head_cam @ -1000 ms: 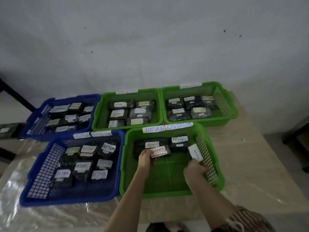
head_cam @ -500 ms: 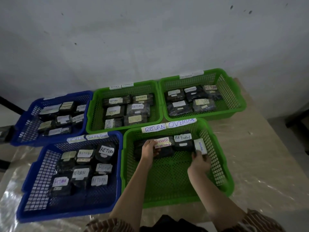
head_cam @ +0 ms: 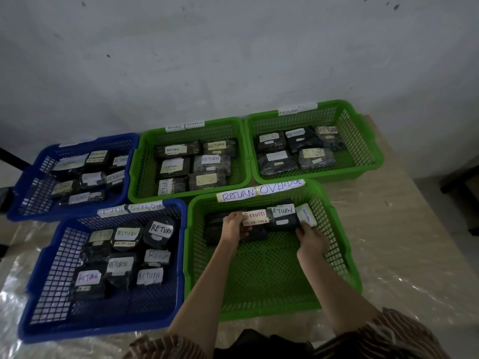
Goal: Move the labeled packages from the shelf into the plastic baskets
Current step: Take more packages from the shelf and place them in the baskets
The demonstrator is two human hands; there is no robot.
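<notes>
Both my hands are inside the near green basket [head_cam: 267,301], tagged RETURN OVERDUE on its far rim. My left hand [head_cam: 234,225] grips a dark package with a pink-lettered RETURN label [head_cam: 256,217] at the basket's far end. My right hand [head_cam: 311,238] holds the near end of a small white-labelled package [head_cam: 305,215] against the far right corner. Between them lies a black package labelled RETURN [head_cam: 282,216]. Another dark package [head_cam: 213,226] sits left of my left hand.
Two green baskets [head_cam: 145,174] [head_cam: 373,156] and two blue baskets [head_cam: 33,198] [head_cam: 51,314] around it hold several labelled dark packages. All stand on a plastic-covered table [head_cam: 404,255] against a white wall. Dark furniture stands at the right edge [head_cam: 464,177].
Both hands pushed their packages toward the basket's far end. The white-labelled package went from tilted mid-right to the far right corner. The camera moved closer.
</notes>
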